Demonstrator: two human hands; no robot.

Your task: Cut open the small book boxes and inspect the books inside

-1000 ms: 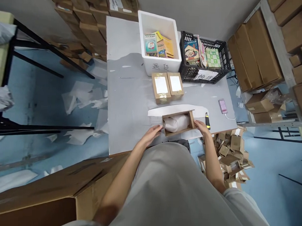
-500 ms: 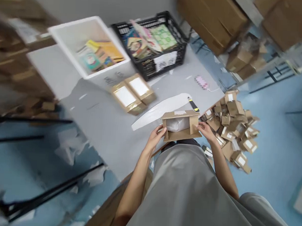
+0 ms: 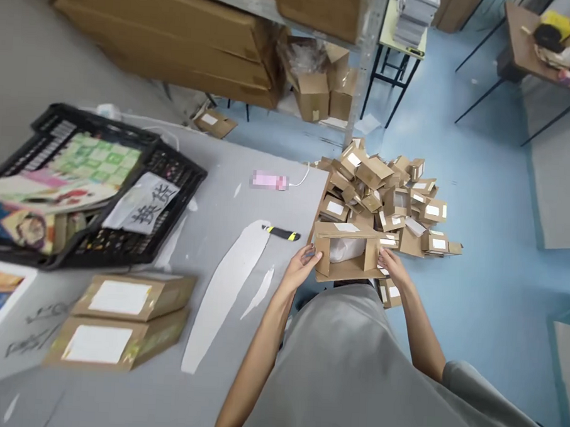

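Between my two hands is an open cardboard box (image 3: 341, 271), its flaps spread and its opening facing me. Inside it lies a whitish plastic wrapping (image 3: 348, 249); what it covers cannot be made out. My left hand (image 3: 300, 268) grips the box by its left edge, and my right hand (image 3: 393, 267) grips the right side. To the left of the box, a black and yellow utility knife (image 3: 281, 233) rests on the grey table (image 3: 229, 192). Beside the knife stretches a long white patch (image 3: 225, 293) on the tabletop.
Many opened cardboard boxes (image 3: 385, 193) are heaped on the floor beyond the table's right edge. Two taped, labelled boxes (image 3: 120, 319) and a black crate (image 3: 172, 208) of books stand left. A blurred-out pink item (image 3: 269, 180) with a white cord lies near the table's far edge.
My view and body have turned to the right, bringing the heap of boxes ahead. The open box has moved along in both hands, off the table's edge and over the floor side.
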